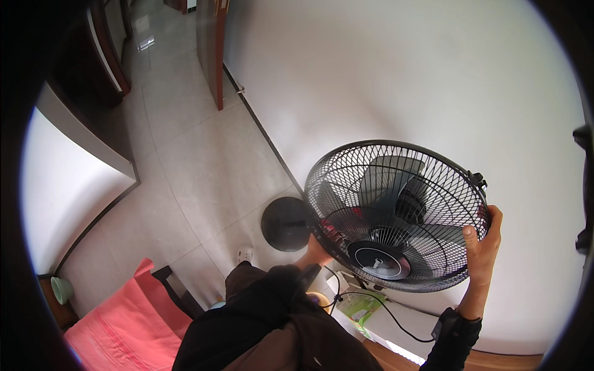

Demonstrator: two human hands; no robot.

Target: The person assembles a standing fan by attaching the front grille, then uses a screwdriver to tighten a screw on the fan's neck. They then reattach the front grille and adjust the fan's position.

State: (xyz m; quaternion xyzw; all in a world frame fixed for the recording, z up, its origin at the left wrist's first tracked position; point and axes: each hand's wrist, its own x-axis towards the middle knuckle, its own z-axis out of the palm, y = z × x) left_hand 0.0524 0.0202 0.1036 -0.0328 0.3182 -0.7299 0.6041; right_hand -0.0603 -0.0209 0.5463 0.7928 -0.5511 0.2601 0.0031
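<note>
Likely steadying step: right grip (485, 248) clasps round black wire-caged fan (396, 216), 4 o'clock; left grip (317, 252), 8 o'clock, partly hidden, indeterminable; next presumably needs balance.

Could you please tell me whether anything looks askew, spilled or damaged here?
The black fan is tilted, held by the right hand, so it looks askew, perhaps just from handling. Below it, a black cable looks bunched and untidy. I see no spill or damage.
</note>
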